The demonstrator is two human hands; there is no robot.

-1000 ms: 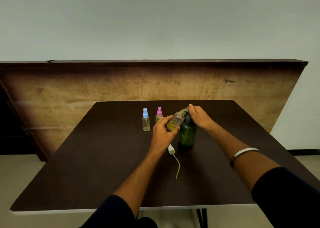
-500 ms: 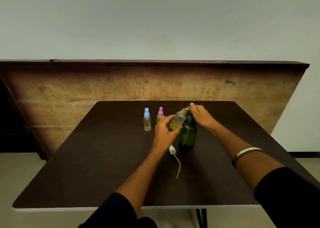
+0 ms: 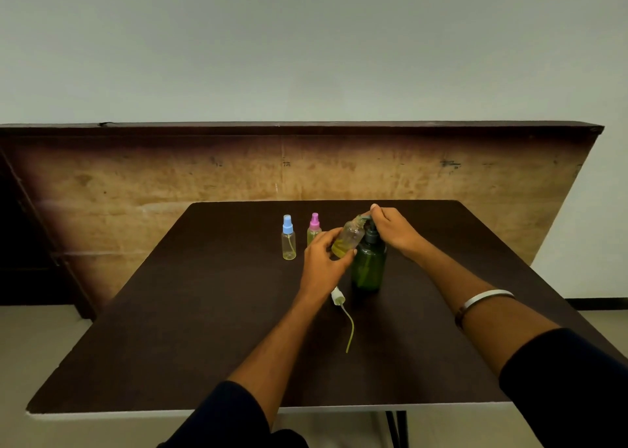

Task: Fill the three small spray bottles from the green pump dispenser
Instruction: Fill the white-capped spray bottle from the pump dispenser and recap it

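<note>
1. The green pump dispenser is a dark, see-through green bottle with a darker pump head, standing upright on the dark brown bench, a little right of the middle.
2. The open spray bottle is small and clear, with yellow-green liquid pooled in its lower end and no cap on its neck.
3. Its long axis is tilted: the base points down and to the left, the open neck up and to the right, toward the dispenser's spout.
4. The left hand has its grip wrapped round the lower part of this bottle, fingers and thumb curled about it, holding it above the bench just left of the dispenser.
5. The right hand rests on the pump head with fingers curled over it; the spout is largely hidden beneath them.
6. The blue-capped spray bottle stands upright to the left, clear, its thin dip tube visible inside.
7. The pink-capped spray bottle stands upright just beside it, partly hidden behind the left hand.
8. The white spray cap lies on the bench just in front of the dispenser, its greenish tube trailing toward the near edge in a slight curve.
9. A silver bangle circles the right forearm.
</note>
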